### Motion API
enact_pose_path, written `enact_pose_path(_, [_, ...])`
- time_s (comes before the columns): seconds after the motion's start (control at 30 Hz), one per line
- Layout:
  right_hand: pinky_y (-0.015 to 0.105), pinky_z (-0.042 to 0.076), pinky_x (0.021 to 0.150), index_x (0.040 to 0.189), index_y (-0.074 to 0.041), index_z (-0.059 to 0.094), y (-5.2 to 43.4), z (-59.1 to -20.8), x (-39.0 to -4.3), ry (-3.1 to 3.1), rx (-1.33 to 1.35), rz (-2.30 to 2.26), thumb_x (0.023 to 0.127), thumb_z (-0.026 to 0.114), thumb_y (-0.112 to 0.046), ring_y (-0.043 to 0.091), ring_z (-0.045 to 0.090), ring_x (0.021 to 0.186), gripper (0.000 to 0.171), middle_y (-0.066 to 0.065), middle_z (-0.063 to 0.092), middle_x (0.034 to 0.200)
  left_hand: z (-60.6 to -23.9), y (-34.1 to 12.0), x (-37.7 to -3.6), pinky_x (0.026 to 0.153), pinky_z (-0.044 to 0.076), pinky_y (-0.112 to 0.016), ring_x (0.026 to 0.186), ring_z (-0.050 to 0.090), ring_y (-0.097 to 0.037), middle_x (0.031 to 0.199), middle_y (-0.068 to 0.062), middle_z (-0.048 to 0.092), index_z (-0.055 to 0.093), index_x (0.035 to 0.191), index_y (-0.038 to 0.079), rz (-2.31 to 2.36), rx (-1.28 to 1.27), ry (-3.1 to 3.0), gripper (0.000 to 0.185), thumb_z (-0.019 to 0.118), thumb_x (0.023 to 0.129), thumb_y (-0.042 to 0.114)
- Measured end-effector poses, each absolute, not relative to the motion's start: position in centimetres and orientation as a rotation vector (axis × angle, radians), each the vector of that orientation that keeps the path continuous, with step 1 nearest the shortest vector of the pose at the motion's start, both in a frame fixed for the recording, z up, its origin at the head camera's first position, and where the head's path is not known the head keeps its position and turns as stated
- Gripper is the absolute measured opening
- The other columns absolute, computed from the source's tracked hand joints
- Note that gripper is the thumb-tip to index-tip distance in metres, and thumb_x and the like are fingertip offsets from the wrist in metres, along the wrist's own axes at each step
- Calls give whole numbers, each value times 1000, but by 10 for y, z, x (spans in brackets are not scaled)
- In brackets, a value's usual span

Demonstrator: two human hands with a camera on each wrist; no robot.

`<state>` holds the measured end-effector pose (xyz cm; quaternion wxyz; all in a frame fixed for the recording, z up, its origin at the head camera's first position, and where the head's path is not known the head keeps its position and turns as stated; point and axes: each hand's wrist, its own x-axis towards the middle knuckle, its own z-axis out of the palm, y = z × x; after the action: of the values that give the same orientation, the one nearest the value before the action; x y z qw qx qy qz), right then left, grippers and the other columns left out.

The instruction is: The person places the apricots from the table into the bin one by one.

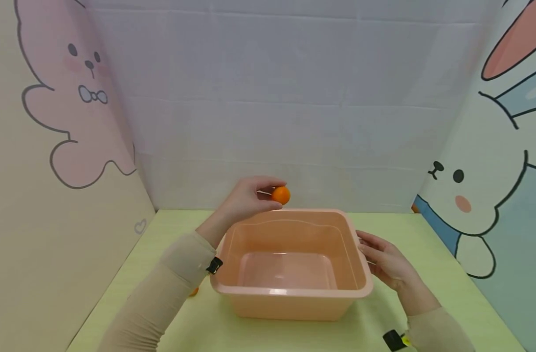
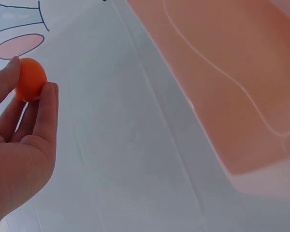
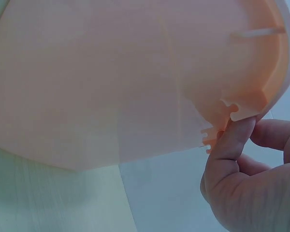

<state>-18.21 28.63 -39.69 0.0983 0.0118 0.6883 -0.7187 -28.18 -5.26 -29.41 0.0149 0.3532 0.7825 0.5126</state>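
Overhead, one orange ball (image 1: 280,195), one basin (image 1: 290,293)

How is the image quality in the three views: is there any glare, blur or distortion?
Head view: even soft light, wide-angle bending at the edges, a faint glare on the floor of the peach plastic tub. Left wrist view: the left hand and the small orange ball are fairly clear, the tub is soft. Right wrist view: the tub wall is washed out and blurred; the right hand is too close, out of focus.

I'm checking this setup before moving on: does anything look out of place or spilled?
One thing: a small orange piece lies on the table, half hidden under the left sleeve, outside the basin. Nothing looks spilled or damaged.
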Motion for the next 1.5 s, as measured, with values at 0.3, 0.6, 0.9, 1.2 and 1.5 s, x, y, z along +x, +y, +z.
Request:
enact_pose_path(0.3, [28, 56, 85, 155, 3, 21, 288, -399, -182, 2018, 45, -2152, 103, 55, -16, 10, 63, 98, 65, -6, 62, 114, -316, -9, -285, 85, 55, -24, 105, 66, -21, 123, -9, 65, 64, 130, 4, 1354, 1150, 2460, 48, 79, 84, 4])
enact_pose_path(0.6, [28, 56, 84, 155, 5, 20, 288, -401, -183, 2026, 33, -2159, 103, 54, -16, 9, 64, 98, 65, -6, 62, 114, -342, 19, -302, 83, 54, -21, 103, 66, -19, 122, -9, 66, 66, 127, 2, 1227, 1265, 2420, 45, 79, 84, 3])
enact_pose_path(0.9, [26, 55, 84, 155, 5, 19, 287, -401, -182, 2021, 28, -2167, 103, 54, -15, 9, 63, 98, 65, -6, 61, 114, -374, 35, -308, 83, 54, -21, 98, 66, -17, 114, -7, 68, 67, 126, 2, 1108, 1140, 2367, 44, 79, 83, 3])
enact_pose_path(1.2, [27, 55, 86, 154, 8, 18, 287, -401, -182, 1998, -19, -2188, 104, 53, -13, 9, 64, 101, 64, -9, 63, 115, -389, 41, -308, 83, 54, -20, 97, 67, -16, 114, -7, 68, 70, 120, 2, 1081, 1159, 2277, 40, 80, 81, -1])
enact_pose_path(1.5, [27, 55, 86, 154, 8, 17, 289, -401, -182, 1991, -34, -2186, 104, 52, -13, 9, 64, 102, 65, -8, 63, 116, -398, 43, -310, 80, 55, -22, 91, 65, -12, 106, -2, 70, 71, 117, 3, 1113, 1057, 2184, 39, 79, 80, -5])
